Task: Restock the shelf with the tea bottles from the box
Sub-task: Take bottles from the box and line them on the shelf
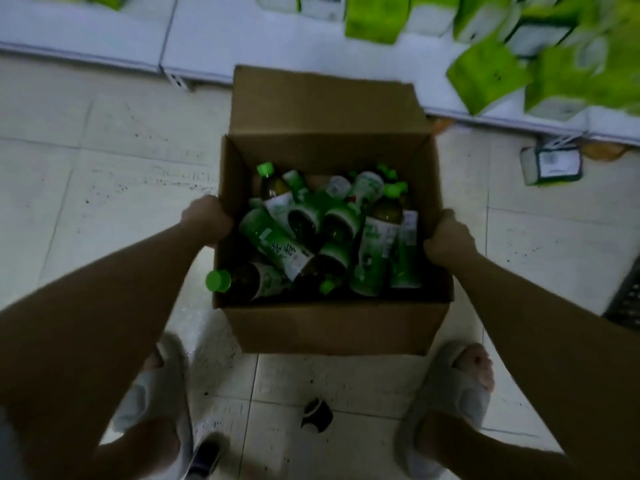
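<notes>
An open cardboard box (332, 327) is in the middle of the head view, over the tiled floor in front of my feet. Several tea bottles (273, 251) with green caps and green-white labels lie jumbled inside it. My left hand (207, 220) grips the box's left wall at the rim. My right hand (450, 240) grips the right wall at the rim. The white bottom shelf (214, 39) runs along the top of the view, behind the box's raised far flap (325, 98).
Green and white cartons (491, 74) stand on the shelf at the upper right. One small carton (550, 164) lies on the floor by the shelf foot. A small dark object (317, 415) rests on the tiles between my slippered feet. A dark crate edge (627, 299) shows at far right.
</notes>
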